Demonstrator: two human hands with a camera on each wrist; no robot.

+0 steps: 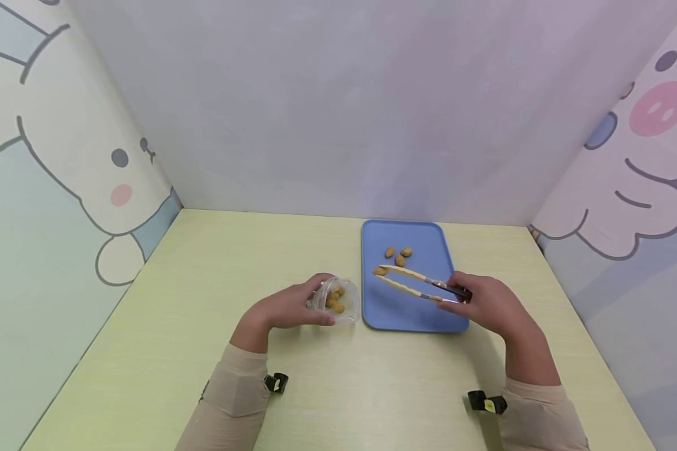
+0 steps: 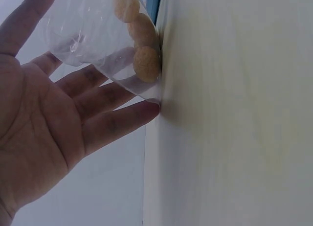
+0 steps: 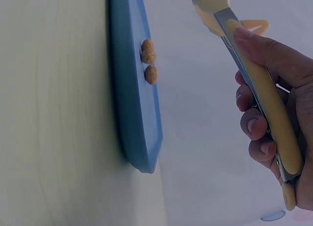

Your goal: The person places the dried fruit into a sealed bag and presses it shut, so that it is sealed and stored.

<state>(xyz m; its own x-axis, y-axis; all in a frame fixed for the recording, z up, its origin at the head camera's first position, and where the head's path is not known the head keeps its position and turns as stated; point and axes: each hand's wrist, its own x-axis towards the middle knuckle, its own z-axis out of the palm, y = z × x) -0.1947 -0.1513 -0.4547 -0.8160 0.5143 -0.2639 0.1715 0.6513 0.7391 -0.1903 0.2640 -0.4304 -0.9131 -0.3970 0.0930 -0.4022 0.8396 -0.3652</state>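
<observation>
My left hand [image 1: 293, 305] holds a clear thin plastic container [image 1: 348, 308], thumb and fingers on either side of it. Whether this is a bag or a soft cup I cannot tell. Several brown walnut-like nuts [image 2: 146, 64] show through its wall. In my right hand [image 1: 488, 304] are tongs [image 1: 406, 274] with cream tips and cream grips [image 3: 266, 99], reaching left over the blue tray [image 1: 423, 316]. One nut [image 1: 380, 271] sits between the tong tips, above the tray's left side. Three more nuts [image 1: 400, 260] lie on the tray.
A pale yellow wooden table [image 1: 203, 263] carries everything. The tray lies right of the container, toward the back edge. A plain light wall [image 1: 316, 125] rises behind, and side walls with cartoon animals [image 1: 121, 156] stand left and right. Dark straps [image 1: 488, 403] cross both sleeves.
</observation>
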